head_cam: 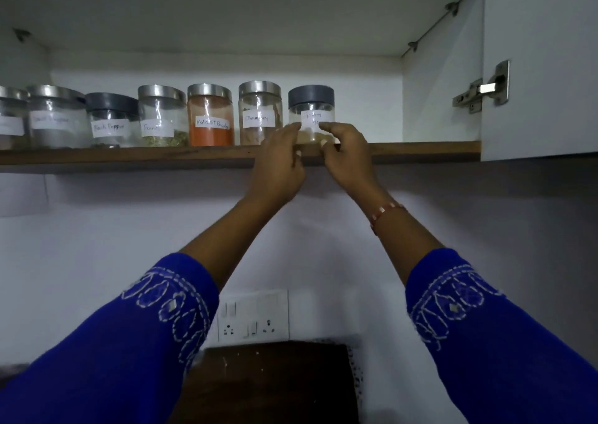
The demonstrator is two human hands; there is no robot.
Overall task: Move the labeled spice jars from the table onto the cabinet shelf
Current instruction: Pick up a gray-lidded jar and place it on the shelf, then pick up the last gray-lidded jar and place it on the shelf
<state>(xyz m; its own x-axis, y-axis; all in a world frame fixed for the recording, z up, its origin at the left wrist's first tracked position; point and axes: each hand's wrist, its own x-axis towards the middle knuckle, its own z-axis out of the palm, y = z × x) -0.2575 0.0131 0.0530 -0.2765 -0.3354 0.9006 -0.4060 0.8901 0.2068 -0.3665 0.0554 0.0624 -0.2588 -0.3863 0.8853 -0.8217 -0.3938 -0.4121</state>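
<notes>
Up on the cabinet shelf (404,152), at the row's three o'clock end, both hands, left hand (278,161) and right hand (348,155), pinch the gray-lidded jar (311,106). She should push it back gently, label facing out.

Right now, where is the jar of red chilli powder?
The red chilli powder jar stands on the cabinet shelf, left of centre in the head view, between the fennel jar and the cinnamon jar.
</notes>
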